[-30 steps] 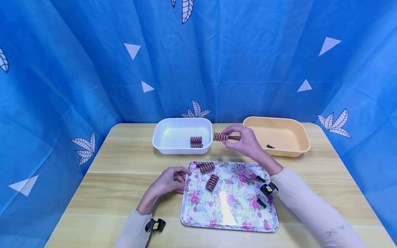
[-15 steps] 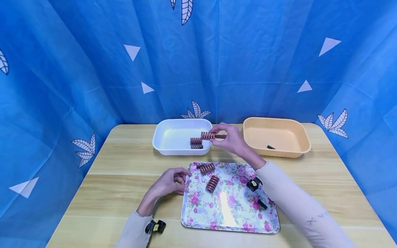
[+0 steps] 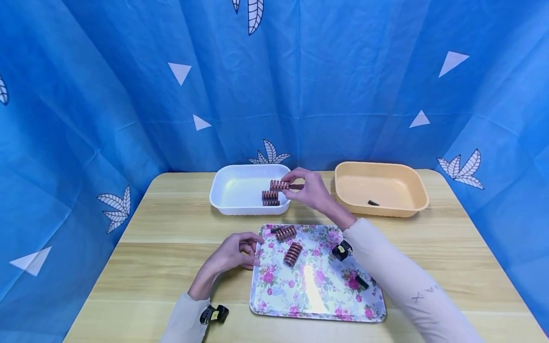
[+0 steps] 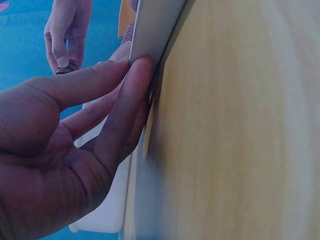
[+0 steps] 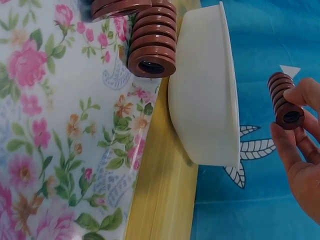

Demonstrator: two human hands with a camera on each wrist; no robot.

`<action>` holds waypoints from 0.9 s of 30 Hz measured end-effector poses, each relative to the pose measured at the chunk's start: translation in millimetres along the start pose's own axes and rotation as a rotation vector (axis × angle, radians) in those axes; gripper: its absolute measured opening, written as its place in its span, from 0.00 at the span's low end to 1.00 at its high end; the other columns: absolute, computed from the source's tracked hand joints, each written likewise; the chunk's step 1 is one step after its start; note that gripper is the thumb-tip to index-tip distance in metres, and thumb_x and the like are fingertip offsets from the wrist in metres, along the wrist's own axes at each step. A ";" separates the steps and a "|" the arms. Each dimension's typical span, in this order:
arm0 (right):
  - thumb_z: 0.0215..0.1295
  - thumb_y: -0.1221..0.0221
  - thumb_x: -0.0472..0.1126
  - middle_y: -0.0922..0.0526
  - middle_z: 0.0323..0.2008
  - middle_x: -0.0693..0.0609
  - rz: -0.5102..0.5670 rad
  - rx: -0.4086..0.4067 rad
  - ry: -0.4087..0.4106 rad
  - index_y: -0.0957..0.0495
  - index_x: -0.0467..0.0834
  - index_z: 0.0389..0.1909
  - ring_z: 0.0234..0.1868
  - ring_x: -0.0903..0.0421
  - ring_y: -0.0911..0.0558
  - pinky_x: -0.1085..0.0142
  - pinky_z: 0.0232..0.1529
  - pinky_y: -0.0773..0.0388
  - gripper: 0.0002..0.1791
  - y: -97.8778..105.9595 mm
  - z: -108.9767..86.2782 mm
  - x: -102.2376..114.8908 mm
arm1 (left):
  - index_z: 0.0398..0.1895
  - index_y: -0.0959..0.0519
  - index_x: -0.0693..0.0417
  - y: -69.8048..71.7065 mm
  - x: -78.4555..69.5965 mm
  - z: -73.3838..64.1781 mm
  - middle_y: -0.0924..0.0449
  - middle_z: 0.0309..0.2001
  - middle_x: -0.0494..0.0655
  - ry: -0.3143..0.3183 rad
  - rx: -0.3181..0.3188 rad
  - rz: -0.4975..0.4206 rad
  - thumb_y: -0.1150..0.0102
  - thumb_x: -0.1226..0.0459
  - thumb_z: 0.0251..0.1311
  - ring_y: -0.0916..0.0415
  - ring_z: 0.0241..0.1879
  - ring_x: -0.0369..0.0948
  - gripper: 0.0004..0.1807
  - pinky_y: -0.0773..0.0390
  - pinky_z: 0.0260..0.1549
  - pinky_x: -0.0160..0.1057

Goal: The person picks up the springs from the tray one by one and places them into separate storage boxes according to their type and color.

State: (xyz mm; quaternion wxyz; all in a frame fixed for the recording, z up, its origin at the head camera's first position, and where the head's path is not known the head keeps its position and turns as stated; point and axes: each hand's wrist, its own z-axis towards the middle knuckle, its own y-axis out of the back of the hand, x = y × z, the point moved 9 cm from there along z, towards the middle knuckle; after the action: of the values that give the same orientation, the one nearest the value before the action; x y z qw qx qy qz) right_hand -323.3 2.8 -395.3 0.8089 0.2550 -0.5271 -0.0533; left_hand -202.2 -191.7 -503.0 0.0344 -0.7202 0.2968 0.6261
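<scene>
In these clock words, 12 is straight away from the person. At the far left, the left hand (image 3: 236, 250) pinches the edge of a flat white tray with pink flowers (image 3: 274, 300), at the tray's 10 o'clock side, on the pale wood table (image 3: 163, 267).

Next comes a deep white plastic tub (image 3: 236, 190). Two brown-red coil springs (image 3: 269, 195) lie inside, side by side, near its 4 o'clock corner.

A third shiny brown-red coil spring (image 3: 279, 185) is up over that side of the tub, higher than the rim. It lies sideways, its long line going about 9 to 3 o'clock. It sticks out toward 9 o'clock from the fingers of the right hand (image 3: 314, 190), which are squeezed on its 3 o'clock end. The left hand is well away from it.

Two more fat brown-red springs (image 3: 293, 254) sit on the tray, toward 10 and 11 o'clock. A small dark green spring (image 3: 362, 282) lies near 3 o'clock.

Farthest right is an orange plastic tub (image 3: 379, 181) with a little dark green piece (image 3: 373, 203) inside.

The right sleeve (image 3: 399, 271) has an X and other marks, but I can't read a word. I see no brand names.
</scene>
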 end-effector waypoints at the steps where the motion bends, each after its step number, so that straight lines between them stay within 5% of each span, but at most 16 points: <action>1: 0.54 0.27 0.30 0.17 0.39 0.49 0.000 0.001 0.002 0.13 0.40 0.42 0.46 0.51 0.19 0.69 0.47 0.13 0.14 -1.3 1.0 0.2 | 0.57 0.21 0.67 0.2 0.0 0.0 0.22 0.37 0.58 -0.001 0.000 0.001 0.26 0.78 0.50 0.24 0.30 0.43 0.28 0.15 0.26 0.34; 27: 0.57 0.26 0.34 0.15 0.40 0.51 -0.085 0.051 0.027 0.13 0.41 0.44 0.44 0.54 0.17 0.69 0.43 0.13 0.14 -41.2 24.9 0.9 | 0.57 0.21 0.67 0.3 2.1 0.4 0.23 0.37 0.58 0.003 0.005 -0.030 0.26 0.78 0.50 0.24 0.30 0.42 0.28 0.12 0.27 0.38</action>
State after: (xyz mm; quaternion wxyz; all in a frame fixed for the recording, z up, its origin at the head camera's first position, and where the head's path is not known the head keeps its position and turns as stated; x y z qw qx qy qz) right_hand -337.3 -42.0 -406.1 0.8063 0.2983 -0.5060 -0.0705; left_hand -202.6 -192.6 -504.9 0.0451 -0.7256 0.2875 0.6236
